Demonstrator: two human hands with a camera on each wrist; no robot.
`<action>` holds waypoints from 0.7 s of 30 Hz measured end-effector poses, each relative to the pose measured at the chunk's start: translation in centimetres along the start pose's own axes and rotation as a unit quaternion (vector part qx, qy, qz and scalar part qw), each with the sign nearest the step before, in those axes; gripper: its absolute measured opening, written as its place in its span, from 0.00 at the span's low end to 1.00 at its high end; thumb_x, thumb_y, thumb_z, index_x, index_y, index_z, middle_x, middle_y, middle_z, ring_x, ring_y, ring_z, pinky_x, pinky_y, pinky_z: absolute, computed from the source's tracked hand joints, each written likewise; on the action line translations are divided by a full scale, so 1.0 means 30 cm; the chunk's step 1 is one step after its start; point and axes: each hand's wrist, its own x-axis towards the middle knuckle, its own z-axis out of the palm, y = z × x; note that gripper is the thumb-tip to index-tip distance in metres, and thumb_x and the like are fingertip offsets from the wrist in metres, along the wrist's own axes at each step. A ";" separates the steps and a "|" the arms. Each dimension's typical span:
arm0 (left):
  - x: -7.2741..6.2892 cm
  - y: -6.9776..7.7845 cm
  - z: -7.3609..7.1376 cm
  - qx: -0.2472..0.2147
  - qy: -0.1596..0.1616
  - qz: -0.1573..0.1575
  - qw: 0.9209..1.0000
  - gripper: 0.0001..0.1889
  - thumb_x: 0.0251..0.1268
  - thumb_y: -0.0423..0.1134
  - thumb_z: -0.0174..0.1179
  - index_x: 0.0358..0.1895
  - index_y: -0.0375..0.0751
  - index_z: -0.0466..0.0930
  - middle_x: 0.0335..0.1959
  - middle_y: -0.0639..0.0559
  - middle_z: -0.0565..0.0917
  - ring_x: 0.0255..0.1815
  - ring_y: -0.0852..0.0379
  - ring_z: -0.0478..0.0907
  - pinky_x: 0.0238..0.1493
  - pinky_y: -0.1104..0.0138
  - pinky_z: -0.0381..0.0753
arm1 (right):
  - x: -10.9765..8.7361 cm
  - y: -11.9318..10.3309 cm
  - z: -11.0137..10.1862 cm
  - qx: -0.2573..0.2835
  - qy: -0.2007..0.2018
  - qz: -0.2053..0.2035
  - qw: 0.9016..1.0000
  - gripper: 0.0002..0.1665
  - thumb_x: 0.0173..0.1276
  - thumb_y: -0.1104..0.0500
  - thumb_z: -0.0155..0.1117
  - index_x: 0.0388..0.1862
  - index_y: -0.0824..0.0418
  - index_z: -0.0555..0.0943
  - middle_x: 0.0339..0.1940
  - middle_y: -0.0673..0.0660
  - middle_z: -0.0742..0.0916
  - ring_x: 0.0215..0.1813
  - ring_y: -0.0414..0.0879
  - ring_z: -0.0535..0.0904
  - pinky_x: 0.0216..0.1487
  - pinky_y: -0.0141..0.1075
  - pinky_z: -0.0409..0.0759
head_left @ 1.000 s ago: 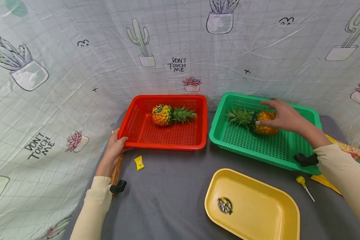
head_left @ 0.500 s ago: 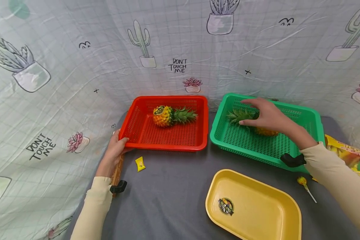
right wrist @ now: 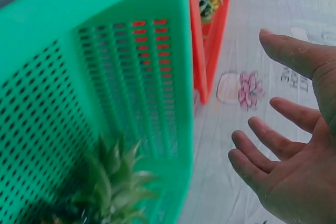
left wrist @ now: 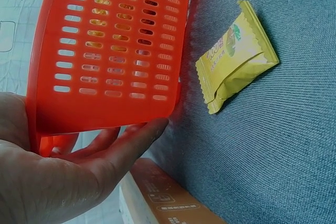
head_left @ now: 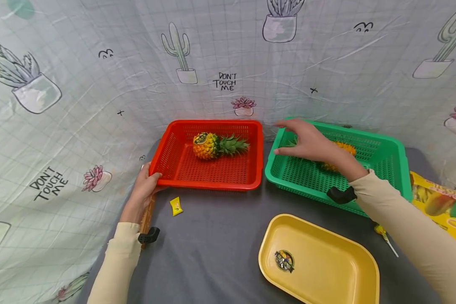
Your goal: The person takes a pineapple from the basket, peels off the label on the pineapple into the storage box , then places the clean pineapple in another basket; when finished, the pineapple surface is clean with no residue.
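Observation:
At the near left corner of the red basket (head_left: 205, 185), my left hand (head_left: 146, 185) grips the rim, thumb above and fingers underneath, as the left wrist view also shows. A pineapple (head_left: 206, 147) with a green crown lies on its side in that basket. My right hand (head_left: 308, 141) holds nothing; it hovers over the left end of the green basket (head_left: 271, 169), fingers spread and thumb apart, toward the red basket. Beneath it a second pineapple (head_left: 345, 147) lies in the green basket, partly hidden by the hand and forearm. Its leaves (right wrist: 110, 182) show in the right wrist view.
A yellow-wrapped candy (head_left: 176, 206) lies before the red basket, beside a brown box (head_left: 148, 217) under my left forearm. A yellow tray (head_left: 319, 253) with a round sticker stands in front. To the right are a lollipop (head_left: 385, 238) and a yellow fruit-printed bag (head_left: 441, 207).
My right hand has moved left, from above the pineapple in the green basket to that basket's left rim. My left hand stays on the red basket, and both pineapples lie where they were.

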 end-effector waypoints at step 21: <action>0.015 -0.041 -0.015 0.013 0.014 0.009 1.000 0.30 0.84 0.32 0.44 0.83 0.39 0.49 0.76 0.33 0.62 0.68 0.33 0.70 0.52 0.62 0.86 | 0.311 -0.161 0.199 0.015 -0.026 -0.031 0.999 0.44 0.70 0.47 0.76 0.78 0.63 0.71 0.75 0.63 0.76 0.73 0.60 0.70 0.71 0.55 0.69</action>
